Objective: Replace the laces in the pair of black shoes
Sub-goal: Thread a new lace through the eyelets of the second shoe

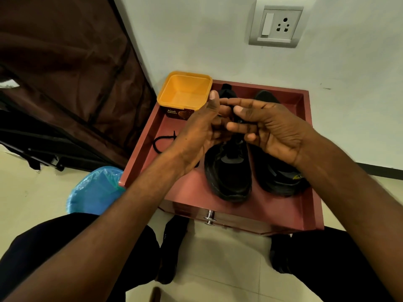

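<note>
Reddish-brown and raised-rimmed, a tray-like cabinet top (290,216) bears two black shoes (229,171), toes set just inside the near rim. Bare surface is left at the near left corner. A loose black lace (160,141) is seen on the left, near the left rim. Above the left shoe's tongue, the left hand (202,129) and right hand (270,127) are held fingertips together; a dark lace end appears pinched by the right, the left's grasp is hidden. A yellow tub (185,92) occupies the far left corner.
</note>
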The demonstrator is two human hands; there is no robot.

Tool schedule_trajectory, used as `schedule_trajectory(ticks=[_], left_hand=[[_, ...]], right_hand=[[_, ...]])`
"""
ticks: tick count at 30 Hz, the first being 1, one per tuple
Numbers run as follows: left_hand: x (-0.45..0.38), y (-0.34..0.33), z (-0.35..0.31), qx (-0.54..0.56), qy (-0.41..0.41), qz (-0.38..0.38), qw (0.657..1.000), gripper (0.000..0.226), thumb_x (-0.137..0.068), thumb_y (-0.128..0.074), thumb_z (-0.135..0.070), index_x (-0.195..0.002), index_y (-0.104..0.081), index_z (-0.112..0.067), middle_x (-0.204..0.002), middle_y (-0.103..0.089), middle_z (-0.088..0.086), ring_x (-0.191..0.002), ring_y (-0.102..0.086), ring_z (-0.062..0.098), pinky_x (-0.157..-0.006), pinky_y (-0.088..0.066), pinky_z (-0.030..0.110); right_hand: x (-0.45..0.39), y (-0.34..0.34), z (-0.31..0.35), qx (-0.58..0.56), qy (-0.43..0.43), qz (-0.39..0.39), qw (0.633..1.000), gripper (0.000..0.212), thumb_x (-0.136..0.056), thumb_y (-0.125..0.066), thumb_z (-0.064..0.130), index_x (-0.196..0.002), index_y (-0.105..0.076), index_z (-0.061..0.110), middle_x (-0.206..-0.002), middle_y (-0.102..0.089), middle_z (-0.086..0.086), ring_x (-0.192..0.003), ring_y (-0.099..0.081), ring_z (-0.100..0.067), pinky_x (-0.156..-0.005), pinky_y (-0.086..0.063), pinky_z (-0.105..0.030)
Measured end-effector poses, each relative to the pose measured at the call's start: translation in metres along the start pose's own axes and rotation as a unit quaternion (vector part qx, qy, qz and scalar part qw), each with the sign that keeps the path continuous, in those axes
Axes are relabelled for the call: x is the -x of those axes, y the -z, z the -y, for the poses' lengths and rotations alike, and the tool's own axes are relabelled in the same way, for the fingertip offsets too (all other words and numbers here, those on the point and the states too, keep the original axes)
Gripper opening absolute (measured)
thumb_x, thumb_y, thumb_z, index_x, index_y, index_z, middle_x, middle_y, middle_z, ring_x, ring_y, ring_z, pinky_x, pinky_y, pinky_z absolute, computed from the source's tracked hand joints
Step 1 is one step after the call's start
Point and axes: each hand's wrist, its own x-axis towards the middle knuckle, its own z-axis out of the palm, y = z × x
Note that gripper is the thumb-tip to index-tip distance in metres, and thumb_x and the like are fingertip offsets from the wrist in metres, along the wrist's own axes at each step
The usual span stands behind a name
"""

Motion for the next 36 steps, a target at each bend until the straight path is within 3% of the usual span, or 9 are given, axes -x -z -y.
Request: schedule_trajectory(ticks=[5,7,10,12,17,21,26,31,36], left_hand=[[0.002,0.01,-0.01,-0.002,0.007,-0.023,1.0,0.055,-0.103,-0.054,-0.047,-0.132,-0.057,0.0,-0.064,-0.047,0.004,-0.062,-0.06,0.026,-0.087,-0.057,0.047],[-0.001,0.019,-0.017,0.02,-0.005,-0.07,0.997,0.047,-0.105,-0.055,-0.038,-0.128,-0.055,0.003,-0.06,-0.04,-0.001,-0.052,-0.047,0.018,-0.067,-0.056,0.039],[-0.006,0.028,-0.022,0.024,-0.027,-0.116,0.993,0.016,-0.106,-0.054,-0.019,-0.118,-0.056,-0.008,-0.061,-0.045,-0.001,-0.047,-0.036,0.013,-0.051,-0.044,0.029],[-0.007,0.026,-0.019,-0.031,-0.043,-0.117,0.992,0.007,-0.104,-0.056,-0.015,-0.111,-0.057,-0.013,-0.064,-0.052,-0.001,-0.045,-0.036,0.011,-0.047,-0.037,0.026],[-0.005,0.011,-0.014,-0.088,-0.037,-0.072,0.993,0.013,-0.101,-0.066,-0.024,-0.108,-0.057,-0.016,-0.067,-0.058,0.001,-0.045,-0.039,0.012,-0.042,-0.028,0.022],[-0.006,0.016,-0.014,-0.114,-0.044,-0.083,0.989,0.008,-0.101,-0.065,-0.022,-0.101,-0.063,-0.014,-0.067,-0.062,0.0,-0.048,-0.046,0.013,-0.044,-0.032,0.023],[-0.008,0.026,-0.007,-0.126,-0.031,-0.148,0.981,0.008,-0.1,-0.064,-0.013,-0.101,-0.07,-0.007,-0.078,-0.074,0.005,-0.051,-0.053,0.013,-0.046,-0.039,0.023],[-0.007,0.013,-0.002,-0.126,-0.016,-0.118,0.985,0.026,-0.093,-0.075,-0.024,-0.101,-0.069,0.0,-0.078,-0.076,0.011,-0.047,-0.051,0.018,-0.044,-0.033,0.023],[-0.007,0.012,-0.001,-0.126,-0.024,-0.091,0.987,0.014,-0.096,-0.071,-0.022,-0.098,-0.076,-0.009,-0.083,-0.077,0.01,-0.056,-0.057,0.01,-0.05,-0.038,0.023]], right_hand=[[-0.001,0.01,0.006,-0.032,0.025,-0.113,0.993,0.022,-0.095,-0.069,0.01,-0.116,-0.07,0.008,-0.104,-0.079,-0.008,-0.069,-0.07,-0.011,-0.046,-0.045,-0.014],[-0.003,0.021,0.006,0.127,0.057,-0.227,0.964,0.015,-0.093,-0.069,0.011,-0.107,-0.072,0.01,-0.097,-0.079,-0.009,-0.062,-0.066,-0.011,-0.049,-0.047,-0.02],[-0.003,0.034,-0.003,0.548,0.105,-0.34,0.757,0.02,-0.089,-0.063,0.014,-0.103,-0.074,0.022,-0.11,-0.072,-0.003,-0.081,-0.068,-0.016,-0.073,-0.052,-0.028],[-0.003,0.026,-0.008,0.615,0.144,-0.316,0.708,0.028,-0.089,-0.065,0.017,-0.116,-0.07,0.023,-0.126,-0.056,-0.004,-0.095,-0.061,-0.018,-0.08,-0.049,-0.029],[0.002,-0.005,-0.01,0.393,0.162,-0.02,0.905,0.021,-0.101,-0.067,0.024,-0.118,-0.075,0.017,-0.102,-0.077,0.005,-0.092,-0.072,-0.003,-0.083,-0.053,-0.017],[-0.005,0.013,-0.01,0.489,0.161,-0.181,0.838,0.012,-0.099,-0.069,0.025,-0.1,-0.08,0.023,-0.08,-0.075,0.003,-0.068,-0.069,-0.015,-0.066,-0.054,-0.032],[-0.003,0.027,-0.008,0.626,0.17,-0.283,0.707,0.03,-0.097,-0.065,0.016,-0.123,-0.075,0.027,-0.12,-0.069,0.003,-0.097,-0.063,-0.014,-0.08,-0.047,-0.027],[-0.007,0.004,-0.017,0.483,0.208,-0.089,0.846,0.031,-0.094,-0.075,0.017,-0.125,-0.074,0.023,-0.11,-0.075,0.011,-0.078,-0.063,0.015,-0.074,-0.05,-0.007],[-0.011,0.016,-0.014,0.425,0.202,-0.142,0.871,0.009,-0.095,-0.074,0.017,-0.098,-0.083,0.019,-0.087,-0.079,0.009,-0.085,-0.074,-0.002,-0.088,-0.059,-0.026]])
